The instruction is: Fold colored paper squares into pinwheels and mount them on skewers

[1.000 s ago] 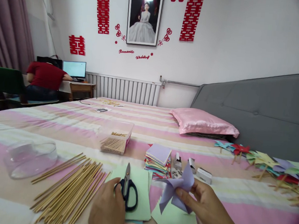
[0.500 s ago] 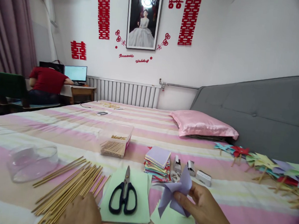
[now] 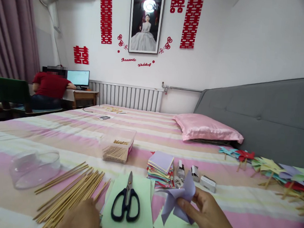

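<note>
In my right hand (image 3: 202,212) a lilac paper pinwheel (image 3: 178,197) is pinched between thumb and fingers, above green paper sheets (image 3: 177,226). My left hand (image 3: 81,215) is lowered over the near right part of a pile of thin wooden sticks (image 3: 73,192). Its fingers are curled down among the sticks, and the fingertips are hidden, so what they hold cannot be made out. Dark-handled scissors (image 3: 126,205) lie on a green paper stack (image 3: 145,212) between the hands. A stack of small coloured paper squares (image 3: 160,164) sits behind the pinwheel.
Small boxes (image 3: 208,183) and loose metal pins (image 3: 178,182) lie beyond the right hand. Finished pinwheels (image 3: 269,167) line the right side near the headboard (image 3: 268,112). A clear box of short sticks (image 3: 116,153), a clear plastic container (image 3: 34,169) and a pink pillow (image 3: 209,127) rest on the bed.
My left hand has moved slightly left and down at the sticks. The right hand keeps the pinwheel in nearly the same place. The whole view has shifted slightly downward.
</note>
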Motion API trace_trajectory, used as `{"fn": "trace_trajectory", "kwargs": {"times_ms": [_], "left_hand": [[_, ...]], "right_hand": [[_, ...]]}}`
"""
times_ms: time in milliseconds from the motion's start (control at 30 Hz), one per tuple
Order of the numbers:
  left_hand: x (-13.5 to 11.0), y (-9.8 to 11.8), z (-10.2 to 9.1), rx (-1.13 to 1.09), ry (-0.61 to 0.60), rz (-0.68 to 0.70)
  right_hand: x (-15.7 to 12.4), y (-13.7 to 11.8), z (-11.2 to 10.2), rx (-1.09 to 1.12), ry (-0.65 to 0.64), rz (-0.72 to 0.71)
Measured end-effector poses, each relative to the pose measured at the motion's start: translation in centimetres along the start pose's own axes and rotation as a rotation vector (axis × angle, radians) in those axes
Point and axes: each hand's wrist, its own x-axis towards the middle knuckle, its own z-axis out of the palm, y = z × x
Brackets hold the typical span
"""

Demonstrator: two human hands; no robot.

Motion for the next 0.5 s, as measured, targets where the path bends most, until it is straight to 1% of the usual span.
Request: {"fn": "trace_trajectory", "kwargs": {"times_ms": [67,100,133,167,200,267,300,333,367,433,500], "left_hand": [[-0.2,0.8,-0.7,0.119,-0.028,0.016],[-0.3,1.3,-1.0,0.191,-0.065,0.034],[-0.5,1.7,-1.1,0.235,-0.087,0.046],[-0.8,2.2,-1.2,0.23,-0.092,0.074],[-1.2,2.7,-1.0,0.145,-0.093,0.103],[-2.3,3.8,-0.2,-0.168,-0.099,0.164],[-3.1,4.4,0.4,-0.371,-0.171,0.201],[-4.0,5.1,1.0,-0.552,-0.297,0.225],[-4.9,5.8,1.5,-0.733,-0.372,0.22],[-6.9,7.3,2.3,-0.956,-0.505,0.183],[-8.6,8.5,2.6,-1.092,-0.653,0.14]], "right_hand": [[0.0,-0.2,0.0,-0.009,-0.002,0.006],[-0.1,-0.3,0.0,-0.009,0.006,0.005],[-0.1,-0.4,-0.1,-0.009,0.01,0.002],[-0.1,-0.4,-0.1,-0.003,0.014,-0.006],[-0.1,-0.5,-0.1,0.012,0.013,-0.016],[-0.1,-0.4,-0.2,0.081,-0.008,-0.031],[0.0,-0.3,-0.2,0.135,-0.035,-0.034],[0.0,-0.2,-0.3,0.199,-0.064,-0.031],[0.1,0.0,-0.4,0.266,-0.089,-0.028],[0.3,0.4,-0.7,0.374,-0.136,-0.047],[0.5,0.8,-1.1,0.422,-0.194,-0.095]]}}
